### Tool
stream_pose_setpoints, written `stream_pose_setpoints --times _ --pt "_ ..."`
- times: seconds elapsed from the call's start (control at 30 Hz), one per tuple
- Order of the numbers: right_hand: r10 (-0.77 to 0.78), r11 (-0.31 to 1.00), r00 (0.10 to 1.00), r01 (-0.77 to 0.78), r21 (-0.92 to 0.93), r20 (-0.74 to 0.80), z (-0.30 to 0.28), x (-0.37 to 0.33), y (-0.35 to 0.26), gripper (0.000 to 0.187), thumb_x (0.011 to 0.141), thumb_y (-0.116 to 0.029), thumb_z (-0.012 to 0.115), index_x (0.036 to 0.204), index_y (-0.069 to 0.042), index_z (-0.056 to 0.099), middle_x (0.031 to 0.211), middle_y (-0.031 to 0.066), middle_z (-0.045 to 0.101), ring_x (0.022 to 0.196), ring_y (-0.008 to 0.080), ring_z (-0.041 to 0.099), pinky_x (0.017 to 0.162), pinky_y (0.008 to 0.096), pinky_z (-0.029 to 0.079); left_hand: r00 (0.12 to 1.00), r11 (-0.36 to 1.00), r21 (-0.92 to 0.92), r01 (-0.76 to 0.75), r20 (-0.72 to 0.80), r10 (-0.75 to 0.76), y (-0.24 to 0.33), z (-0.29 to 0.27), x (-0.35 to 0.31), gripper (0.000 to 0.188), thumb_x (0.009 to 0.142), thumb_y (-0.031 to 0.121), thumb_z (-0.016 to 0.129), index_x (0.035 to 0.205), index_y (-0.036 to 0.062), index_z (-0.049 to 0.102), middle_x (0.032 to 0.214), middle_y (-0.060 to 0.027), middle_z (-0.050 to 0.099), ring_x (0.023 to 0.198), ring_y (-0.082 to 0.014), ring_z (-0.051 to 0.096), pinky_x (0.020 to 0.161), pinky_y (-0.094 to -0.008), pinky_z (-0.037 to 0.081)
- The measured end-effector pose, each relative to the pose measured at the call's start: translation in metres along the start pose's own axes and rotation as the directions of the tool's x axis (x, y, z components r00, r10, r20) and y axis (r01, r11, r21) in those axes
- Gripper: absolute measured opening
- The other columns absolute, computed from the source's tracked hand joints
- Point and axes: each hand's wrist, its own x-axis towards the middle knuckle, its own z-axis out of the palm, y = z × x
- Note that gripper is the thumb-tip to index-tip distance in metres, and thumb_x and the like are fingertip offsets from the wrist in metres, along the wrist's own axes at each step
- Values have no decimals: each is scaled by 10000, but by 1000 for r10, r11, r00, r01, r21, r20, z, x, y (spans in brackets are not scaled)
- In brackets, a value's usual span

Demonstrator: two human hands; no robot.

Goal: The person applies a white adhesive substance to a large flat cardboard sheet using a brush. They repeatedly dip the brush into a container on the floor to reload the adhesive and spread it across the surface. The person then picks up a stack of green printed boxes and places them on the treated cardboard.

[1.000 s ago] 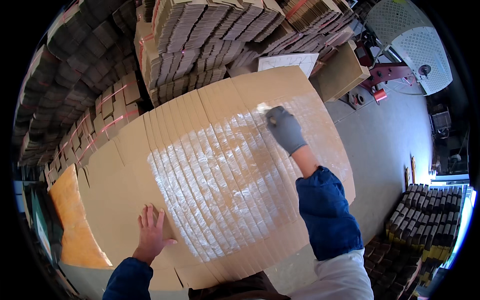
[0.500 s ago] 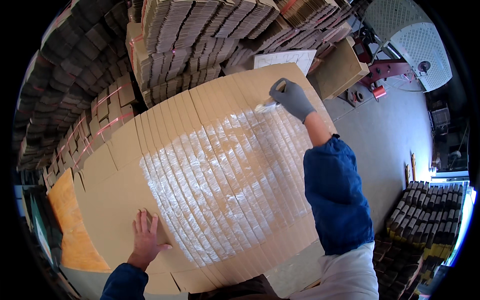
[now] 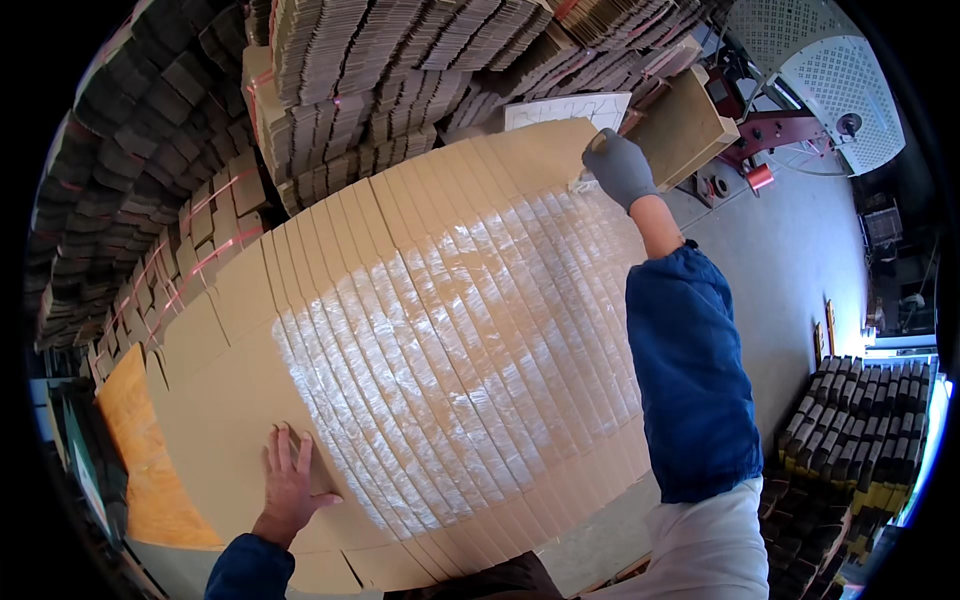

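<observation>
Overlapping flat cardboard sheets [image 3: 230,390] are fanned out in front of me, each showing a narrow strip. Across their middle runs a wide band of shiny whitish wet coating [image 3: 440,330], thicker toward the left. My right hand [image 3: 622,170], in a grey glove, is closed round a brush [image 3: 580,185] at the far right corner of the sheets. The brush's pale bristles touch the cardboard at the band's far edge; most of its handle is hidden in the glove. My bare left hand [image 3: 290,490] lies flat with fingers spread on the uncoated cardboard at the near left.
Tall stacks of folded cardboard [image 3: 390,50] stand behind the sheets and along the left. An open wooden box [image 3: 685,130] and a maroon machine with a perforated guard [image 3: 840,90] are at the far right. Dark bundled stacks [image 3: 860,410] sit at the right. An orange-brown board [image 3: 150,460] shows at left.
My right hand has moved right and slightly away with the brush, to the far right corner of the sheets. The left hand stays in nearly the same place.
</observation>
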Motion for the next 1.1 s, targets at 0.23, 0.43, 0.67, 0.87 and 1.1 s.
stream_pose_setpoints --times 0.23,0.43,0.67,0.87,1.1 --pt "-230 971 967 219 97 110 24 -6 -46 303 838 -284 623 959 -7 638 868 210 689 843 378 665 776 446 515 1000 1000 15 -1 9 1 2 -2 1 1265 506 508 898 1479 22 251 1511 -358 176 1392 -538 203 1062 -678 235" --pt "-137 962 990 126 244 27 27 -26 -88 245 859 -273 599 932 -38 595 873 231 675 856 422 636 779 477 504 999 999 18 33 4 -33 -4 -5 -14 1228 513 487 899 1466 22 282 1512 -350 181 1395 -529 207 1062 -672 241" --pt "-33 995 996 25 -94 -82 -6 -44 -20 279 855 -303 593 989 -61 629 990 203 688 919 395 659 804 494 517 999 1000 15 10 -34 -9 1 -3 0 1210 540 478 892 1480 26 279 1517 -336 188 1395 -510 221 1075 -650 243" --pt "34 996 998 -38 -85 -51 -125 -132 16 337 844 -361 642 915 -34 675 850 217 696 806 391 674 721 453 526 999 997 73 3 -46 0 -8 13 -7 1229 559 458 887 1523 70 231 1530 -283 204 1405 -468 224 1107 -578 248" --pt "195 956 970 -155 247 -144 -175 -245 20 277 860 -277 662 870 -1 688 746 182 683 702 268 683 670 370 517 997 999 39 -6 -72 9 3 2 -1 1208 604 412 881 1535 69 192 1540 -279 178 1419 -450 197 1114 -572 235"
